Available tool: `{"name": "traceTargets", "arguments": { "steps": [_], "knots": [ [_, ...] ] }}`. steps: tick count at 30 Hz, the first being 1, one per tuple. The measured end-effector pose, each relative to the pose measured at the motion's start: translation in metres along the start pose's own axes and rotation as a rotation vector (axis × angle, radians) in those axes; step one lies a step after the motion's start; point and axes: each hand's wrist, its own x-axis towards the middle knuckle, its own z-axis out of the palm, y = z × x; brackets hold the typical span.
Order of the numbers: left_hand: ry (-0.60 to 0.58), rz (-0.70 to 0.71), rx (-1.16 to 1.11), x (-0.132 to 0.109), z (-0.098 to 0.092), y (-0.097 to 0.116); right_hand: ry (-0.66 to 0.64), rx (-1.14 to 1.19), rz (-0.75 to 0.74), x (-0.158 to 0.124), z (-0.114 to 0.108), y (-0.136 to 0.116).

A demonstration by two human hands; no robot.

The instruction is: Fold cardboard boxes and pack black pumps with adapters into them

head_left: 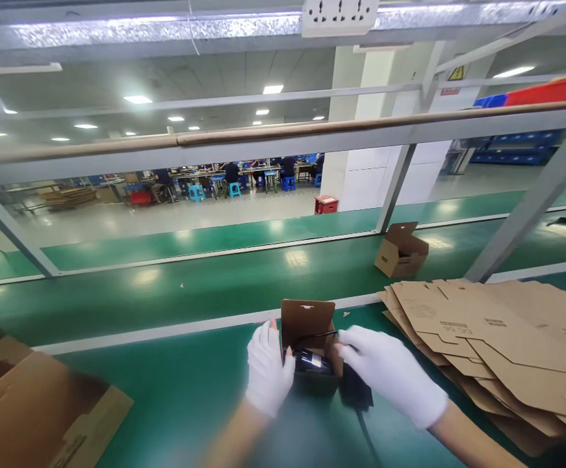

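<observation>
A small open cardboard box (307,318) stands on the green work surface in front of me, its lid flap raised at the back. Inside lies a shiny black cylindrical item (314,361) with a pale label. My left hand (268,370), in a white glove with bare fingertips, grips the box's left wall with the thumb at its rim. My gloved right hand (375,357) is closed at the box's right edge, pinching a thin black cable (329,333) that runs into the box. A dark, flat-looking object (355,389) sits beside the box beneath my right hand; its kind is unclear.
Flattened cardboard boxes (497,331) are piled at right. Another open carton (402,250) sits on the green conveyor belt (244,279) beyond. A larger carton (34,403) fills the lower left. Metal posts (516,201) and a power strip (340,16) frame the bench. Several people sit far off.
</observation>
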Motion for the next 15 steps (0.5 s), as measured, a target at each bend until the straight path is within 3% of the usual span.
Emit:
{"name": "traceTargets", "arguments": {
  "steps": [2, 3, 6, 9, 12, 15],
  "knots": [
    [0.154, 0.162, -0.037, -0.004, -0.008, 0.003, -0.082, -0.019, 0.220, -0.015, 0.023, 0.026],
    [0.149, 0.243, -0.062, -0.006, -0.010, 0.007, -0.150, -0.019, 0.279, -0.021, 0.040, 0.036],
    [-0.102, 0.409, -0.123, -0.006, -0.010, 0.027, -0.207, 0.007, 0.376, -0.030, 0.098, 0.041],
    [-0.409, 0.341, -0.133, -0.001, 0.001, 0.044, -0.078, 0.031, 0.452, -0.031, 0.138, 0.018],
    [-0.569, 0.221, -0.135, 0.008, 0.011, 0.048, -0.048, 0.074, 0.489, -0.032, 0.142, 0.003],
    [-0.639, 0.213, -0.150, 0.017, 0.010, 0.043, -0.154, 0.290, 0.384, -0.045, 0.118, 0.021]
  ]
}}
